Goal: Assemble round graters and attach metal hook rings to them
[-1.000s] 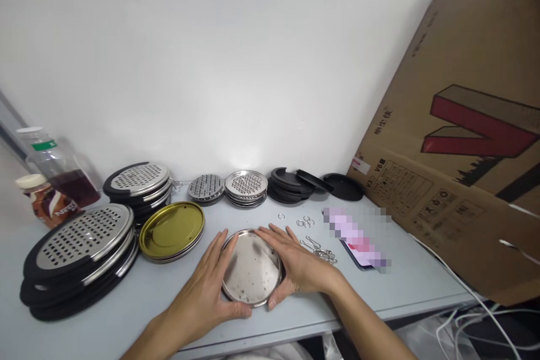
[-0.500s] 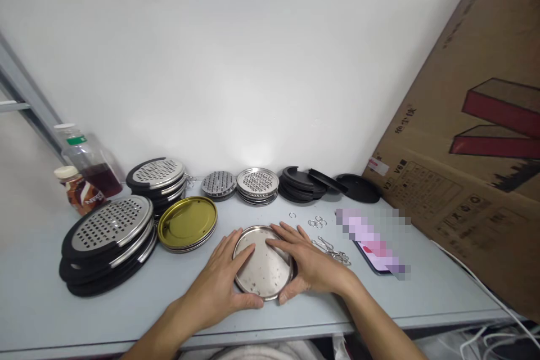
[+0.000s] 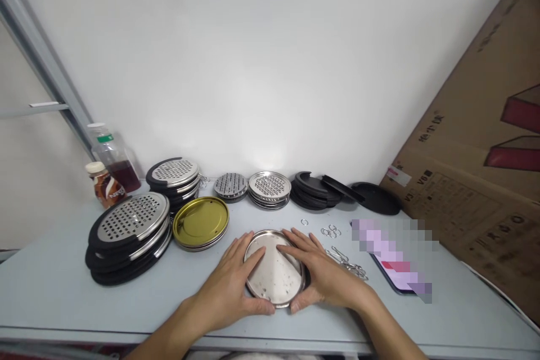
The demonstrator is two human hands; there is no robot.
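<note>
A round silver metal lid with a raised rim and small dark specks lies flat near the table's front edge. My left hand grips its left side, index finger resting on the face and thumb at the near rim. On the opposite side, my right hand curves around the rim, with its index finger on the top and its thumb low at the edge. Something dark shows under the lid by the right palm. To the left is a small stack of lids, topped by a gold lid.
Stacked black-rimmed graters stand at left, near a jar and bottle. Along the wall are grater discs and black plastic rings. Metal rings, hooks and a phone lie right, before a cardboard box.
The camera has turned slightly left, so everything sits further right in the view. Both hands keep their hold around the silver lid, with hardly any finger movement.
</note>
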